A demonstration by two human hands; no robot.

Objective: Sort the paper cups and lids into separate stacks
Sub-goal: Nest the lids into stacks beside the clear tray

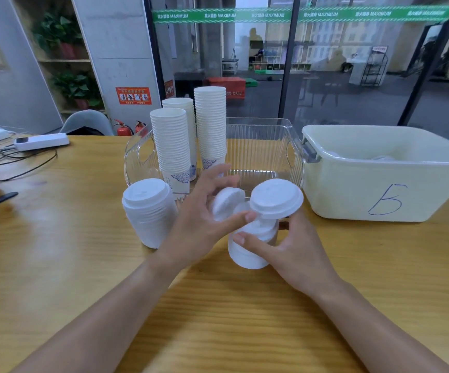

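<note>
Three tall stacks of white paper cups [173, 146] stand in the left part of a clear ribbed bin [266, 146]. A stack of white lids [149, 211] sits on the table in front of the bin's left end. My right hand [296, 249] grips a lidded white cup [250, 249] from the right side, tilted toward me. A white lid [277, 199] rests above it. My left hand [207, 214] pinches another white lid [227, 203], blurred, held on edge just left of the cup's top.
A cream plastic tub marked with a "5" [384, 179] stands to the right of the clear bin, with white items inside. A power strip [41, 141] and cables lie at the far left of the wooden table [56, 251]. A glass wall runs behind.
</note>
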